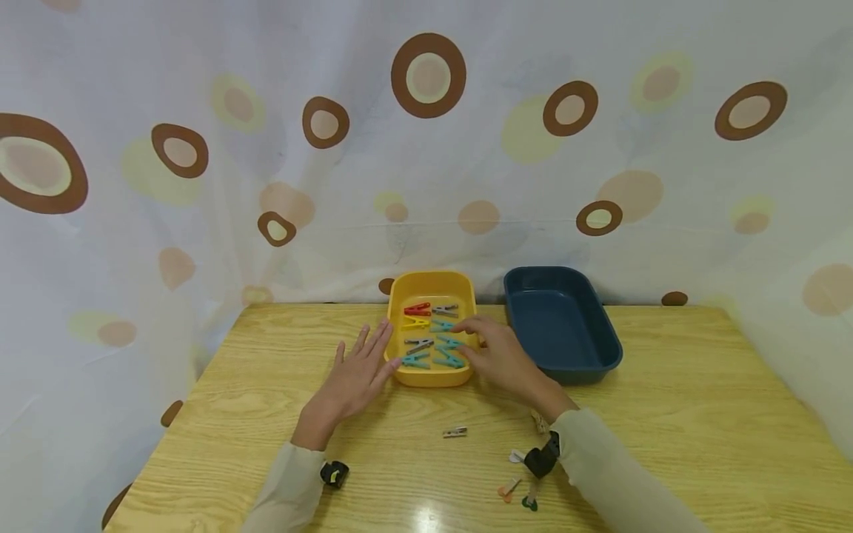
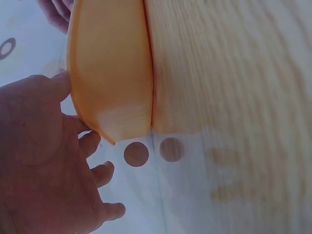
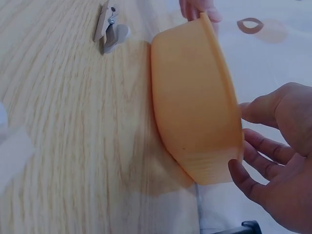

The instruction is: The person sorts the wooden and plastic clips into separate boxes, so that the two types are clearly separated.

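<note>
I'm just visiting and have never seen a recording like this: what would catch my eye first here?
Probably the yellow tray at the far middle of the wooden table, filled with colourful clothespins. The left hand lies flat against its left side, and the right hand reaches over its right rim. An empty dark blue tray sits just to its right, before a spotted curtain.
</note>
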A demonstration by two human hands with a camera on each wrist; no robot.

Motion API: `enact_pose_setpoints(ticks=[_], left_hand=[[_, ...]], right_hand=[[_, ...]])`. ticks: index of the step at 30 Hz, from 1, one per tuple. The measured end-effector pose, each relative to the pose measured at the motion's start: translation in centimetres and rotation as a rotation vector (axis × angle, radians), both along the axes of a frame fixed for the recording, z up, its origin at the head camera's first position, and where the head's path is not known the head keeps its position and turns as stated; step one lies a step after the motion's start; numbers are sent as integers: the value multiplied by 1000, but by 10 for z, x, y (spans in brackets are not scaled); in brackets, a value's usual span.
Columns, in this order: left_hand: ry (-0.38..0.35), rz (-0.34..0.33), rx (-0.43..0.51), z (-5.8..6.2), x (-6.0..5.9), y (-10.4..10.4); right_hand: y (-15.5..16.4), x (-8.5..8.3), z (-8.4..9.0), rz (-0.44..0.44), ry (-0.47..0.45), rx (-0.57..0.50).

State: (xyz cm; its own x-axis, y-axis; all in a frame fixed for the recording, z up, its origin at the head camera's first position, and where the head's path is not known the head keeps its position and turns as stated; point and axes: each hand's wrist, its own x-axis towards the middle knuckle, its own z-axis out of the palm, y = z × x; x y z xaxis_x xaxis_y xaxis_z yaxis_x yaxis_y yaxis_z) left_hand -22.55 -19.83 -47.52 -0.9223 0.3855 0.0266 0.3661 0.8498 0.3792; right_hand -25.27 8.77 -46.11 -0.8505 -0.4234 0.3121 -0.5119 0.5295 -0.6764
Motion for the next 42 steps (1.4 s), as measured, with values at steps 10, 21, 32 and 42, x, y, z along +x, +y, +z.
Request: enact_pose_setpoints(ticks=[10, 21, 32, 42], left_hand=[[-60, -11, 82, -6, 0, -3], [70, -10, 226, 15, 10, -8], [250, 25, 497, 34, 30, 13], [236, -38, 597, 34, 50, 42]], right_hand=[[24, 24, 8, -53, 75, -24], [62, 49, 14, -92, 232, -26], [111, 54, 21, -175, 276, 35], [138, 51, 16, -235, 253, 82]])
